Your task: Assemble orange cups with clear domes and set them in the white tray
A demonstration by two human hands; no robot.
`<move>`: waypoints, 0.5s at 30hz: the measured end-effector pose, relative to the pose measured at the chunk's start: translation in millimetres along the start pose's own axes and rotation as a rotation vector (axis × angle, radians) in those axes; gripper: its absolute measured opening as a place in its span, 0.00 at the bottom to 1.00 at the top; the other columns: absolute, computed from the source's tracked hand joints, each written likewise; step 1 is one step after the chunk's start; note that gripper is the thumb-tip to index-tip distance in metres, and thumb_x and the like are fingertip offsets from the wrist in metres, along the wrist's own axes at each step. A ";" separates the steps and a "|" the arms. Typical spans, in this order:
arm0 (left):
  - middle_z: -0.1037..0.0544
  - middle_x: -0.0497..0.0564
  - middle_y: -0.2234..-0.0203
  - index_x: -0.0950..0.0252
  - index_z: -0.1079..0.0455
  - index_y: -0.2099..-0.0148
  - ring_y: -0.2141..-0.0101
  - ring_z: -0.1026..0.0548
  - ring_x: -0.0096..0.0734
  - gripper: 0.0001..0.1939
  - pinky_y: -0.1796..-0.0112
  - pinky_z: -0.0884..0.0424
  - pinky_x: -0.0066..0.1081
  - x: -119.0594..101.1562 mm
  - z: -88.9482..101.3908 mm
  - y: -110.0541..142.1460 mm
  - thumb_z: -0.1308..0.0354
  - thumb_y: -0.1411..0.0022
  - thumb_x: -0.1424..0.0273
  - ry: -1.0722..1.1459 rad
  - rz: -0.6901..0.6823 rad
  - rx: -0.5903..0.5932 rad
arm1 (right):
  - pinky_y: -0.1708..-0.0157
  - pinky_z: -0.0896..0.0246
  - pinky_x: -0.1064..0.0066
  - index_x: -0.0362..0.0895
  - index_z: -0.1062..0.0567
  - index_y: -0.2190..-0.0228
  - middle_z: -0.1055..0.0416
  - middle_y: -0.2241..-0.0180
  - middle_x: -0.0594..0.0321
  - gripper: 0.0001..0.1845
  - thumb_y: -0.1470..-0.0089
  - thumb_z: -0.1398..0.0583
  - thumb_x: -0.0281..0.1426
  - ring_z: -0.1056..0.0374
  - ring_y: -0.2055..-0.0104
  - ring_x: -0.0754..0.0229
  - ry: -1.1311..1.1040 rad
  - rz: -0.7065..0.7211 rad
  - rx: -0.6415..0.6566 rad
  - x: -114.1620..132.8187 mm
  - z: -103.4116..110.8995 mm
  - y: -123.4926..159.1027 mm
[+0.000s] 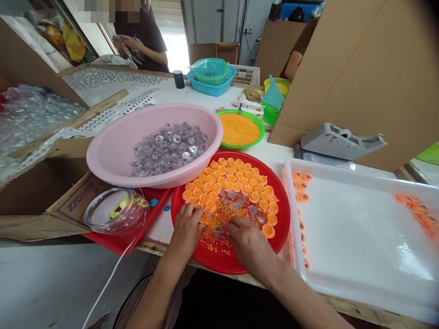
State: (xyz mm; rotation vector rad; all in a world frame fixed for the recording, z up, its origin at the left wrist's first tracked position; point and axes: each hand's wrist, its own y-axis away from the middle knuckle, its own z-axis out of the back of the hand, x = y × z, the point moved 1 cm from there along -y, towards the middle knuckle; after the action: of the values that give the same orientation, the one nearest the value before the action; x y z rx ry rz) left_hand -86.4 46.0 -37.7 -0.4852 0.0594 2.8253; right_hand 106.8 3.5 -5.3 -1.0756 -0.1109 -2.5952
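My left hand (187,228) is at the left side of a round red tray (281,201), its fingers closed at the edge of a small orange cup (203,218). Over the tray's middle, my right hand (247,235) has its fingertips pinched together, low among loose orange beads (214,249). What they hold, if anything, is hidden. A small clear plastic cap (218,232) lies by those fingertips. More clear caps (253,209) rest among the beads. Rows of orange cups filled with orange bits (238,186) line the tray's far part and sides.
A pink basin (106,151) of clear caps overhangs the tray's far left. Behind stands a green bowl (262,132) of orange bits. A white bin (356,228) with orange pieces is at right, a clear jar (106,212) at left. Another person (147,41) stands across the table.
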 end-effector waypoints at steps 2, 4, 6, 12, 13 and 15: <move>0.29 0.53 0.64 0.62 0.28 0.60 0.59 0.31 0.42 0.12 0.60 0.34 0.38 0.3 0.4 1.6 0.43 0.48 0.79 0.056 -0.006 -0.027 | 0.67 0.39 0.71 0.45 0.24 0.64 0.29 0.65 0.58 0.17 0.49 0.46 0.16 0.33 0.65 0.59 0.132 0.008 0.043 10.8 -25.7 -1.7; 0.29 0.52 0.64 0.63 0.29 0.63 0.59 0.31 0.42 0.09 0.59 0.34 0.39 -1.6 1.2 3.0 0.43 0.48 0.78 0.146 -0.013 -0.064 | 0.66 0.39 0.71 0.45 0.25 0.64 0.29 0.65 0.58 0.15 0.47 0.46 0.17 0.34 0.63 0.58 0.215 0.007 0.069 7.4 -36.5 -0.5; 0.27 0.51 0.65 0.62 0.31 0.65 0.59 0.30 0.40 0.07 0.58 0.33 0.39 -6.5 2.4 4.1 0.43 0.48 0.77 0.274 -0.013 -0.079 | 0.66 0.39 0.71 0.45 0.24 0.67 0.30 0.68 0.59 0.12 0.45 0.45 0.20 0.34 0.65 0.58 0.221 -0.004 0.074 -3.8 -35.5 3.3; 0.25 0.44 0.72 0.61 0.33 0.65 0.68 0.26 0.31 0.07 0.65 0.31 0.29 -28.8 5.1 4.4 0.40 0.49 0.72 0.735 0.128 0.036 | 0.69 0.37 0.70 0.45 0.24 0.69 0.27 0.71 0.61 0.10 0.45 0.45 0.23 0.31 0.70 0.59 -0.108 -0.182 -0.085 -34.5 -15.4 18.2; 0.26 0.43 0.74 0.62 0.33 0.66 0.71 0.26 0.29 0.07 0.68 0.32 0.27 -31.9 4.1 4.0 0.39 0.50 0.71 0.811 0.157 0.055 | 0.70 0.36 0.69 0.45 0.24 0.70 0.26 0.72 0.61 0.08 0.45 0.43 0.25 0.31 0.71 0.59 -0.180 -0.232 -0.145 -36.8 -13.1 19.4; 0.27 0.42 0.76 0.63 0.32 0.67 0.74 0.28 0.27 0.09 0.71 0.33 0.26 -37.2 0.2 3.5 0.37 0.52 0.70 0.945 0.199 0.074 | 0.68 0.35 0.68 0.46 0.23 0.71 0.25 0.72 0.61 0.04 0.48 0.40 0.29 0.30 0.70 0.57 -0.299 -0.307 -0.255 -39.1 -9.8 20.4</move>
State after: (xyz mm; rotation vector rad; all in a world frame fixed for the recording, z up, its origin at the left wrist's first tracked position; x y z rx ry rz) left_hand -53.7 33.0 -25.2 -1.8097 0.4051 2.4756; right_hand 132.8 -7.1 -40.8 -1.6527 -0.0149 -2.7481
